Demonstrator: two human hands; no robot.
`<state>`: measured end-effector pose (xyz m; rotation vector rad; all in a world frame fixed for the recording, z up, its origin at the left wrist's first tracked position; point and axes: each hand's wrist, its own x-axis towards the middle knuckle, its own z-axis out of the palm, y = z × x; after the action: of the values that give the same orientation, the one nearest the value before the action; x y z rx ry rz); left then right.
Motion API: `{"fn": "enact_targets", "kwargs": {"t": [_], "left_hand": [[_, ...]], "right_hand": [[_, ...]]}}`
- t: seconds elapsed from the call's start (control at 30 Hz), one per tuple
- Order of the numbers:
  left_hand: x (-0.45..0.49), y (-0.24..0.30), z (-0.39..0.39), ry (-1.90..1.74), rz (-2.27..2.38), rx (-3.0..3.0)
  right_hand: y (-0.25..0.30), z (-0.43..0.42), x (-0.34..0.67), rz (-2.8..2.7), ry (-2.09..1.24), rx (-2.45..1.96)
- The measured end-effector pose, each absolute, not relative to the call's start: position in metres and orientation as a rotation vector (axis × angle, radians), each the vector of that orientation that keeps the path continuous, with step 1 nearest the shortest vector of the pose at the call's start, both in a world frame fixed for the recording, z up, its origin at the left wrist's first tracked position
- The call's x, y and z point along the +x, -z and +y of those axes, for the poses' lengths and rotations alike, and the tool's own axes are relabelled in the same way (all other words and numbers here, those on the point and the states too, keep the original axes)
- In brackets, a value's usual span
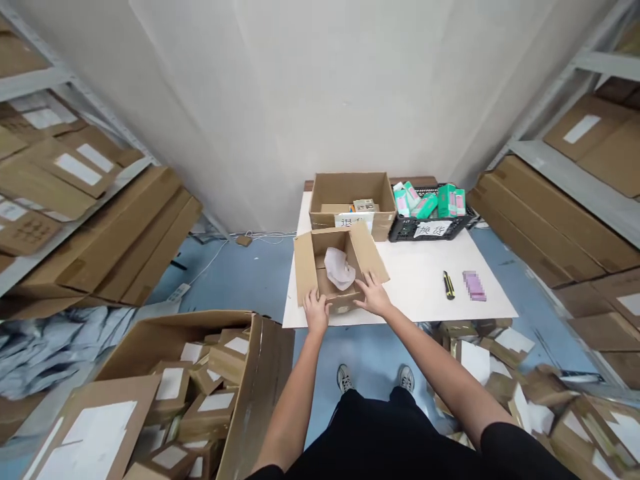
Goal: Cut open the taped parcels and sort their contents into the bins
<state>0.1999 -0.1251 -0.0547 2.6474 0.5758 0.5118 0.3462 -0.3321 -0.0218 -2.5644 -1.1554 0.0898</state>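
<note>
A small open cardboard box (307, 263) stands at the near edge of the white table (425, 280), with crumpled white paper (339, 268) inside. My left hand (317, 310) grips the box's near left corner, fingers curled over the rim. My right hand (373, 295) rests on the box's near right flap with its fingers spread flat.
Behind stands a larger open carton (350, 200) and a black crate (430, 223) of green packets. A utility knife (449, 285) and a pink object (473, 285) lie on the table's right. A big carton of small parcels (200, 393) sits lower left; parcels litter the floor right. Shelves flank both sides.
</note>
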Motion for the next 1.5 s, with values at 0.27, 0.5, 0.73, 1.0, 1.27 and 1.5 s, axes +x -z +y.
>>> {"fn": "enact_targets", "kwargs": {"t": [0.27,0.5,0.73,1.0,1.27,1.5], "left_hand": [[0.224,0.013,-0.270,-0.644,0.171,2.592],[0.337,-0.039,-0.474,-0.360,-0.316,2.658],[0.364,-0.052,-0.723,-0.130,-0.984,2.511],[0.302,-0.043,-0.949,0.089,-1.561,2.117],[0.272,-0.065,-1.007,0.012,-1.674,1.915],[0.355,-0.065,-0.901,-0.090,-1.393,2.167]], "right_hand": [[-0.020,-0.500,0.340,-0.856,0.238,-2.655],[-0.051,-0.732,0.324,-0.164,0.422,-2.697],[-0.044,-0.949,0.232,0.478,0.543,-2.686],[-0.032,-1.080,0.085,1.300,0.619,-2.684],[-0.043,-1.146,0.047,1.480,0.541,-2.645],[-0.043,-1.083,0.203,0.809,0.672,-2.672]]}}
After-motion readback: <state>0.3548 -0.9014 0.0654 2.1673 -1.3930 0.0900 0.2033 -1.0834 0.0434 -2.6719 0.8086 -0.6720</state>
